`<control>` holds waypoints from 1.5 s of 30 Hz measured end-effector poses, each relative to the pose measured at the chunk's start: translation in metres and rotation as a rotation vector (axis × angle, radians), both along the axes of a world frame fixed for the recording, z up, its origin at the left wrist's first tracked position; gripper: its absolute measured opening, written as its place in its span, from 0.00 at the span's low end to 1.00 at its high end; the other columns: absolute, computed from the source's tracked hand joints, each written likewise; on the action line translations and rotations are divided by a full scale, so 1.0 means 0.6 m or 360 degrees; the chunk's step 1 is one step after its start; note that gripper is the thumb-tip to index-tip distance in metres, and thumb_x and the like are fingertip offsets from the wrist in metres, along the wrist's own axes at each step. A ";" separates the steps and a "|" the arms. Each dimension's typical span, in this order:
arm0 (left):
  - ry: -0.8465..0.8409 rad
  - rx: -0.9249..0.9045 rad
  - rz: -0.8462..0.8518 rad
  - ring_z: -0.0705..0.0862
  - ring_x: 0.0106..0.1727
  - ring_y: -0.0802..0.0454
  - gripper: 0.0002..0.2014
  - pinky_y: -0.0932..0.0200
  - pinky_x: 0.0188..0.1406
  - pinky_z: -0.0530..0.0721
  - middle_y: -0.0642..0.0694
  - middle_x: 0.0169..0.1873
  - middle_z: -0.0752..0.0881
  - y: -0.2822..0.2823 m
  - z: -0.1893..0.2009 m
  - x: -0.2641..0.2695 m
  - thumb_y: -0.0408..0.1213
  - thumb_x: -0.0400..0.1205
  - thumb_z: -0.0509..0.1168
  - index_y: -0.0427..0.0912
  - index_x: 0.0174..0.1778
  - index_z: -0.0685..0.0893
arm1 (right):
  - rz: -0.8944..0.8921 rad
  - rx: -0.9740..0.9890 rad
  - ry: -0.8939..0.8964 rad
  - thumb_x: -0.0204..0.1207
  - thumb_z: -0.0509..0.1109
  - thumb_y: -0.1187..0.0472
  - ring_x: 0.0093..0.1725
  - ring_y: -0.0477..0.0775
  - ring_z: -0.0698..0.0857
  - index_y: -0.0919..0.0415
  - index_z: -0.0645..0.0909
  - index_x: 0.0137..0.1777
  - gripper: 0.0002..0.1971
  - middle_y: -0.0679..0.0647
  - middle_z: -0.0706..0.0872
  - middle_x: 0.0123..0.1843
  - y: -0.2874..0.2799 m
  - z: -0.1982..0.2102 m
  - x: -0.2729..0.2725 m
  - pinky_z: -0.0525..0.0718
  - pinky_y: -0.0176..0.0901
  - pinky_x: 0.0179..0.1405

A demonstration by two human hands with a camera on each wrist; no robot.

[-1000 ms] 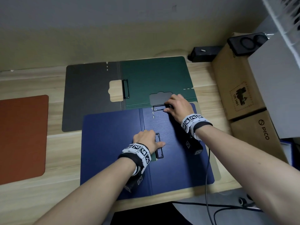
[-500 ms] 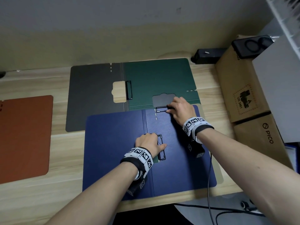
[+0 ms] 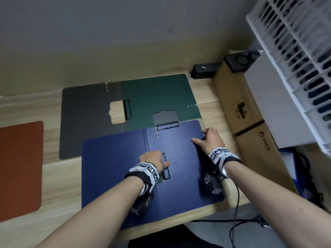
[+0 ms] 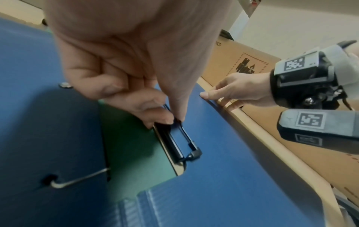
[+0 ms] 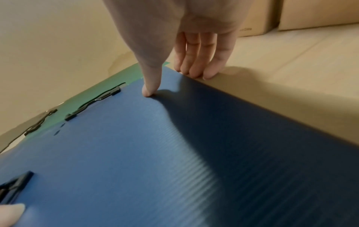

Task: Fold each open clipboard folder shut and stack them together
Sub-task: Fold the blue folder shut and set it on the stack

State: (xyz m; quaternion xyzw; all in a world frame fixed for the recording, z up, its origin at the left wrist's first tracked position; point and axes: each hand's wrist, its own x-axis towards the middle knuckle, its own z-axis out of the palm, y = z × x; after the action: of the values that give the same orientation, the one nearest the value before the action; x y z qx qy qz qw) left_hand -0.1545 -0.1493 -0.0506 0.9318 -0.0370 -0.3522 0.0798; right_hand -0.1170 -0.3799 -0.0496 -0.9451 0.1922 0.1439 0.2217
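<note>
Now left hand (image 3: 153, 160) pinches the clip (image 3: 166, 173) on the blue folder (image 3: 111, 167); right hand (image 3: 211, 140), fingers (image 5: 196, 58) straight, touches its 3 o'clock edge near the "PICO" box (image 3: 258, 158).

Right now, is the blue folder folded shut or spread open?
Spread open. The blue folder lies flat, two panels either side of its spine crease; the right hand only touches its right edge.

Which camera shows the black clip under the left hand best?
Left wrist: the black clip is close and large. Head view: small, partly behind the left hand. Right wrist: only one corner at the edge.
</note>
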 end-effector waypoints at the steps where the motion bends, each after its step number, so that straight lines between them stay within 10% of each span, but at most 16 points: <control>1: 0.0014 0.0008 -0.0024 0.86 0.50 0.43 0.23 0.55 0.42 0.77 0.46 0.44 0.90 0.000 0.001 0.001 0.64 0.79 0.60 0.44 0.41 0.78 | -0.0037 0.0005 0.0024 0.62 0.80 0.38 0.54 0.61 0.84 0.55 0.77 0.55 0.29 0.54 0.83 0.55 0.002 0.003 -0.002 0.83 0.52 0.52; 8: 0.0188 -0.0159 0.0144 0.90 0.41 0.49 0.21 0.52 0.48 0.88 0.49 0.33 0.92 0.003 0.002 0.003 0.59 0.79 0.63 0.44 0.36 0.83 | -0.0247 0.0132 0.0237 0.59 0.85 0.44 0.51 0.64 0.87 0.65 0.84 0.53 0.31 0.61 0.90 0.54 0.000 0.004 0.019 0.86 0.51 0.52; 15: 0.0286 -0.0241 0.0329 0.85 0.27 0.56 0.12 0.58 0.42 0.89 0.51 0.25 0.91 0.002 0.013 -0.002 0.45 0.75 0.64 0.44 0.32 0.87 | -0.0307 0.0202 0.0318 0.58 0.85 0.44 0.36 0.55 0.78 0.55 0.79 0.40 0.22 0.52 0.81 0.38 -0.005 -0.003 0.031 0.76 0.43 0.38; 28: 0.0300 -0.0154 0.0197 0.90 0.42 0.49 0.12 0.56 0.40 0.87 0.47 0.33 0.92 -0.009 0.021 0.010 0.37 0.73 0.67 0.44 0.23 0.85 | -0.0375 0.0265 0.0384 0.65 0.83 0.49 0.54 0.58 0.80 0.59 0.78 0.58 0.26 0.55 0.81 0.56 -0.021 0.005 0.045 0.76 0.42 0.52; 39: 0.0051 -0.0047 0.0198 0.81 0.39 0.45 0.13 0.56 0.36 0.76 0.49 0.30 0.78 -0.021 0.017 -0.001 0.47 0.75 0.69 0.43 0.31 0.75 | -0.0461 0.0319 0.0331 0.69 0.80 0.50 0.61 0.57 0.79 0.60 0.75 0.66 0.29 0.56 0.81 0.65 -0.027 -0.003 0.033 0.75 0.43 0.57; 45: 0.0150 -0.0173 0.0280 0.88 0.43 0.46 0.19 0.58 0.32 0.76 0.47 0.35 0.89 -0.006 0.010 -0.007 0.58 0.76 0.67 0.44 0.36 0.81 | -0.0470 0.0344 0.0345 0.70 0.80 0.51 0.66 0.59 0.79 0.61 0.75 0.68 0.30 0.57 0.81 0.67 -0.026 -0.002 0.038 0.74 0.42 0.58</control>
State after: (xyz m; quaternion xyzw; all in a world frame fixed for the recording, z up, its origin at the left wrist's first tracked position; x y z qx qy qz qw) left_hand -0.1590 -0.1529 -0.0447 0.9081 0.0297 -0.3849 0.1624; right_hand -0.0943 -0.3958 -0.0508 -0.8563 0.3348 0.2304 0.3186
